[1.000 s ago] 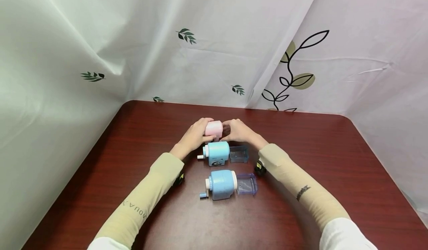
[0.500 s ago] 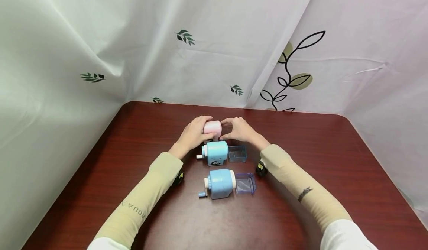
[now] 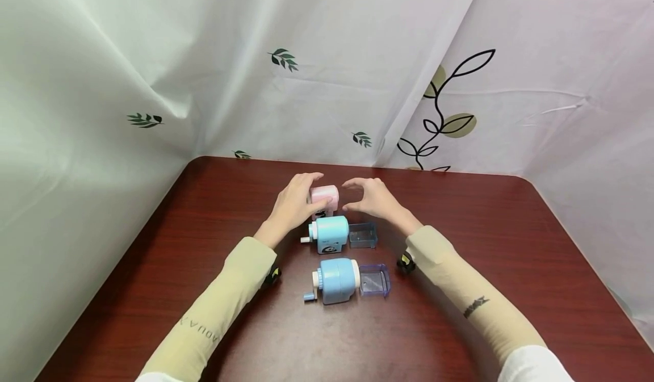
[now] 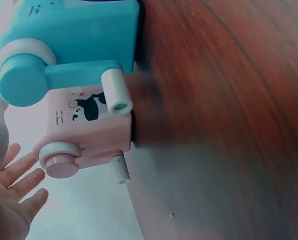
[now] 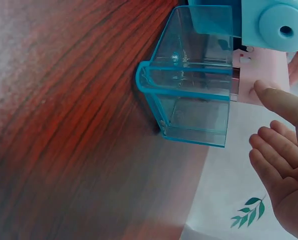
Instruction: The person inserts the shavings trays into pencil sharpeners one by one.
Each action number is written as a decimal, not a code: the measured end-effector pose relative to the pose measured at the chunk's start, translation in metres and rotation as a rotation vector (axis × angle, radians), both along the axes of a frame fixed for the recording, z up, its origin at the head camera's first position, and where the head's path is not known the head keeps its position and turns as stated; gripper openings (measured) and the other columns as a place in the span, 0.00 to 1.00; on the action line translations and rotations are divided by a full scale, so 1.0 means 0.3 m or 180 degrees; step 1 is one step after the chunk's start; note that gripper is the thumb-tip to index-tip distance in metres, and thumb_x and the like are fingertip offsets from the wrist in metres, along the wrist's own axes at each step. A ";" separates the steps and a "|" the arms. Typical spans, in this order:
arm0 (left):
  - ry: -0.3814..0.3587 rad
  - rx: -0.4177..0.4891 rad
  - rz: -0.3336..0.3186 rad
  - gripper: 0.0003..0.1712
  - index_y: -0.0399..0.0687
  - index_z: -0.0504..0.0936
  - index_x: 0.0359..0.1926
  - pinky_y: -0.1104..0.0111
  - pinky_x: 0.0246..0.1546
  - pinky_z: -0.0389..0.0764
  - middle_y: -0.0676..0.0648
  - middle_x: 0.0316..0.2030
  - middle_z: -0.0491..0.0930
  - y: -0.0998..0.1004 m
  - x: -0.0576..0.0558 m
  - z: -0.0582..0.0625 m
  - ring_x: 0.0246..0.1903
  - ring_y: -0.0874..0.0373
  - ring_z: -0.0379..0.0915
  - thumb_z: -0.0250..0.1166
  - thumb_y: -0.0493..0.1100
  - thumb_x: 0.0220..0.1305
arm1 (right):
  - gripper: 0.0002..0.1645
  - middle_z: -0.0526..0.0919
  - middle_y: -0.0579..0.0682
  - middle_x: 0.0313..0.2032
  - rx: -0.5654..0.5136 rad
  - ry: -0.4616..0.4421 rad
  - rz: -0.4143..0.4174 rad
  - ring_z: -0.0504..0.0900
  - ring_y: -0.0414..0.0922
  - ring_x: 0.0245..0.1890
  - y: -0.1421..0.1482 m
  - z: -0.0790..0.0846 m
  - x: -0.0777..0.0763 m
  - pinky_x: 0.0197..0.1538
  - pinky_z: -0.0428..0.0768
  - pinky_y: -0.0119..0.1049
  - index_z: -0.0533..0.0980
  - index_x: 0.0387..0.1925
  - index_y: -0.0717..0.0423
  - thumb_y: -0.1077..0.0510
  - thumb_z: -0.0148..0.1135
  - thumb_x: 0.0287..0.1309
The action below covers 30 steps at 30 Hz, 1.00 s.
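A pink crank pencil sharpener (image 3: 325,192) with a panda picture stands farthest back of three in a column. My left hand (image 3: 292,203) is around its left side, fingers behind and thumb across the front; the left wrist view shows these fingers (image 4: 26,182) spread and loose near its crank knob. To its right, my right hand (image 3: 379,200) hovers with thumb and fingers apart, holding nothing. Just in front stands a turquoise pencil sharpener (image 3: 332,231), its clear shavings drawer (image 5: 188,95) pulled out at the right. The pink one's drawer is hidden in the head view.
Nearest me is a blue pencil sharpener (image 3: 338,280) with its crank at the left and its clear purplish drawer (image 3: 386,282) out at the right. Everything stands on a dark red wooden table (image 3: 460,314). A white leaf-patterned curtain (image 3: 327,98) rises behind the table.
My right hand has drawn away to the right from the pink pencil sharpener. My left hand's fingers have lifted and spread around it. The sharpeners stay in place.
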<state>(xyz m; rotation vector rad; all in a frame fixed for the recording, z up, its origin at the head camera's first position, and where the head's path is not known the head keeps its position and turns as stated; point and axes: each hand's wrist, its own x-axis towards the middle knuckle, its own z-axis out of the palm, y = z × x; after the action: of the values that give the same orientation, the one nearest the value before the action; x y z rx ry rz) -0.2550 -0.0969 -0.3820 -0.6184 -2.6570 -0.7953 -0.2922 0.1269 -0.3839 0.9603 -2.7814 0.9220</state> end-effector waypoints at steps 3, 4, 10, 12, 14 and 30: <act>0.0029 0.0009 0.0028 0.36 0.50 0.65 0.61 0.58 0.38 0.76 0.47 0.55 0.70 0.001 0.010 0.004 0.50 0.55 0.63 0.64 0.57 0.54 | 0.32 0.80 0.54 0.48 -0.0044 0.0026 -0.0019 0.76 0.45 0.49 0.010 0.003 0.007 0.50 0.74 0.44 0.74 0.50 0.57 0.52 0.72 0.41; 0.0038 0.0008 0.0035 0.36 0.50 0.65 0.61 0.58 0.38 0.76 0.47 0.55 0.70 0.001 0.014 0.005 0.50 0.56 0.63 0.64 0.56 0.54 | 0.32 0.80 0.54 0.48 -0.0055 0.0029 -0.0023 0.76 0.45 0.49 0.013 0.004 0.009 0.50 0.74 0.45 0.74 0.51 0.57 0.52 0.72 0.41; 0.0097 0.0014 0.0025 0.36 0.51 0.65 0.61 0.59 0.37 0.76 0.47 0.54 0.70 0.007 0.037 0.015 0.50 0.57 0.63 0.65 0.55 0.53 | 0.32 0.80 0.56 0.48 -0.0143 0.0045 -0.0041 0.75 0.47 0.49 0.038 0.008 0.029 0.50 0.73 0.47 0.74 0.50 0.57 0.51 0.72 0.41; 0.0134 0.0038 -0.0012 0.36 0.49 0.65 0.61 0.59 0.37 0.76 0.47 0.53 0.71 0.010 0.044 0.017 0.50 0.56 0.63 0.65 0.55 0.53 | 0.32 0.80 0.56 0.48 -0.0150 0.0057 -0.0053 0.75 0.47 0.49 0.047 0.008 0.037 0.50 0.74 0.47 0.74 0.50 0.56 0.51 0.72 0.41; 0.0175 0.0084 -0.0063 0.36 0.48 0.66 0.60 0.60 0.38 0.76 0.46 0.52 0.72 0.014 0.050 0.019 0.50 0.56 0.63 0.66 0.54 0.52 | 0.32 0.80 0.57 0.48 -0.0152 0.0054 -0.0069 0.76 0.46 0.49 0.054 0.008 0.044 0.50 0.74 0.46 0.74 0.50 0.56 0.50 0.72 0.41; 0.0402 0.0246 -0.0302 0.36 0.46 0.66 0.59 0.59 0.46 0.74 0.46 0.52 0.71 0.036 0.127 0.001 0.51 0.56 0.63 0.65 0.56 0.53 | 0.34 0.79 0.57 0.48 -0.0257 -0.0063 -0.0140 0.75 0.46 0.49 0.112 -0.002 0.094 0.50 0.73 0.48 0.74 0.51 0.58 0.48 0.72 0.41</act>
<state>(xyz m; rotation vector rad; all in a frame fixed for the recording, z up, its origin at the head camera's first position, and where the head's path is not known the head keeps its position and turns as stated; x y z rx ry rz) -0.2168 -0.0862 -0.3818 -0.7533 -2.4867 -0.8511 -0.2642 0.1606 -0.3845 0.8797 -2.7459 1.0341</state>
